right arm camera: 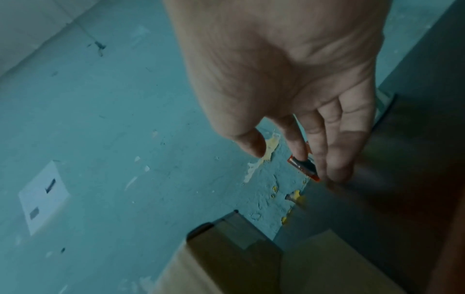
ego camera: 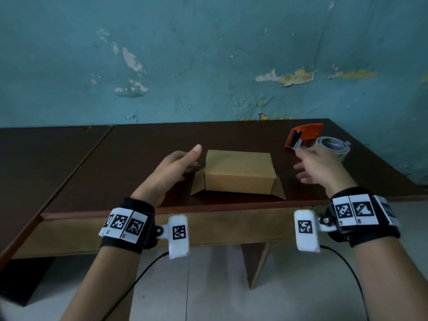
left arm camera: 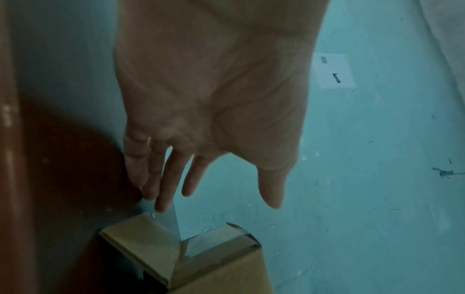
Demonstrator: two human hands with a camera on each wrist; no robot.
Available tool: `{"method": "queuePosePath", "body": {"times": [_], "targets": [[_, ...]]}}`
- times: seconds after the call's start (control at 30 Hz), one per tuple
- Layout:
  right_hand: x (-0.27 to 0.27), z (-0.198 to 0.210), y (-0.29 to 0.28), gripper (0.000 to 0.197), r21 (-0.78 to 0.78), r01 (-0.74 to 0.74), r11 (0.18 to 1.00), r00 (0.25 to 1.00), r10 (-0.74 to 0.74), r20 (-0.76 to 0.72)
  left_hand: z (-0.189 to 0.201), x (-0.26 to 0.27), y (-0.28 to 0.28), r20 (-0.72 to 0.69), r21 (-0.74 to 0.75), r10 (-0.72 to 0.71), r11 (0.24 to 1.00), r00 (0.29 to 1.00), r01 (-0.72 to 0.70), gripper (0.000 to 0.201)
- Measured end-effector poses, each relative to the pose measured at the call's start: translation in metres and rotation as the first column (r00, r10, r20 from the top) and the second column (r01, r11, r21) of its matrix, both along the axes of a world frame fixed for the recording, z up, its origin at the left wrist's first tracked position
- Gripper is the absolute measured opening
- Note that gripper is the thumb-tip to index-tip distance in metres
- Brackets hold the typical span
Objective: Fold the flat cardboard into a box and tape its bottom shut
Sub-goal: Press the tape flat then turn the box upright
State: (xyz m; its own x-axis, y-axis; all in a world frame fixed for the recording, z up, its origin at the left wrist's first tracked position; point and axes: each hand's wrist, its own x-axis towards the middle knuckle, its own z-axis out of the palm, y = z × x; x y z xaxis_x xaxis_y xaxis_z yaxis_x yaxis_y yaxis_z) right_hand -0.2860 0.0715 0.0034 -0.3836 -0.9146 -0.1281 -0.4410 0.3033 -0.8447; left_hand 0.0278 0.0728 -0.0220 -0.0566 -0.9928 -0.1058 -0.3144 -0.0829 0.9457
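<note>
A brown cardboard box (ego camera: 238,172) stands folded on the dark table (ego camera: 139,144), its closed face up and two end flaps splayed on the tabletop. A glossy clear strip shows over its end edges in both wrist views. My left hand (ego camera: 185,162) hovers just left of the box (left arm camera: 221,268) with fingers straight, holding nothing. My right hand (ego camera: 310,165) is to the right of the box (right arm camera: 226,258), fingers spread and relaxed. Its fingertips are close to the orange tape dispenser (ego camera: 303,135); whether they touch it cannot be told.
A roll of clear tape (ego camera: 333,145) lies beside the dispenser near the table's right edge. A peeling teal wall (ego camera: 208,66) rises right behind the table. A second table surface (ego camera: 46,154) adjoins on the left. The near table edge runs just below the box.
</note>
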Motion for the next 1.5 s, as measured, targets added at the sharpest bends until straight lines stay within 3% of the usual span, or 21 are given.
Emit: {"method": "queuePosePath", "body": {"times": [0.2,0.33,0.47,0.6,0.9,1.0,1.1,1.23,1.37,1.5], "targets": [[0.004,-0.007,-0.001,0.020,0.066,-0.235,0.970,0.972,0.234,0.035,-0.001,-0.007,0.001,0.037,-0.030,-0.232,0.972,0.972,0.233,0.091],[0.001,-0.009,-0.004,0.070,0.149,-0.428,0.892,0.901,0.433,-0.004,-0.008,-0.010,-0.003,0.109,-0.089,-0.262,0.958,0.959,0.272,0.096],[-0.001,-0.011,0.000,0.088,0.115,-0.539,0.834,0.837,0.546,-0.039,-0.016,-0.011,-0.008,0.051,-0.171,-0.134,0.975,0.990,0.141,0.082],[0.003,-0.015,-0.003,0.095,0.068,-0.504,0.861,0.853,0.508,-0.118,-0.013,-0.015,-0.008,-0.045,-0.177,-0.052,0.983,0.998,0.043,0.077],[0.015,-0.014,-0.001,0.050,-0.136,-0.423,0.896,0.886,0.378,-0.269,-0.012,-0.021,-0.007,0.010,-0.161,-0.006,0.987,1.000,0.008,0.063],[0.014,-0.016,-0.004,0.033,-0.241,-0.411,0.879,0.904,0.359,-0.231,-0.016,-0.021,-0.010,0.063,-0.235,0.000,0.972,0.998,0.015,0.060],[0.015,-0.015,-0.003,0.023,-0.322,-0.398,0.859,0.917,0.370,-0.148,-0.019,-0.027,-0.009,0.131,-0.351,0.078,0.936,0.988,-0.027,0.037],[0.016,-0.014,-0.002,0.023,-0.409,-0.365,0.836,0.931,0.340,-0.136,-0.022,-0.033,-0.010,0.175,-0.488,0.198,0.868,0.964,-0.090,0.023],[0.016,-0.014,-0.004,0.028,-0.427,-0.325,0.844,0.945,0.306,-0.115,-0.022,-0.036,-0.009,0.139,-0.544,0.245,0.829,0.960,-0.132,0.036],[0.016,-0.016,-0.006,0.052,-0.419,-0.265,0.869,0.963,0.222,-0.151,-0.023,-0.042,-0.009,0.140,-0.493,0.234,0.859,0.962,-0.137,0.049]]}}
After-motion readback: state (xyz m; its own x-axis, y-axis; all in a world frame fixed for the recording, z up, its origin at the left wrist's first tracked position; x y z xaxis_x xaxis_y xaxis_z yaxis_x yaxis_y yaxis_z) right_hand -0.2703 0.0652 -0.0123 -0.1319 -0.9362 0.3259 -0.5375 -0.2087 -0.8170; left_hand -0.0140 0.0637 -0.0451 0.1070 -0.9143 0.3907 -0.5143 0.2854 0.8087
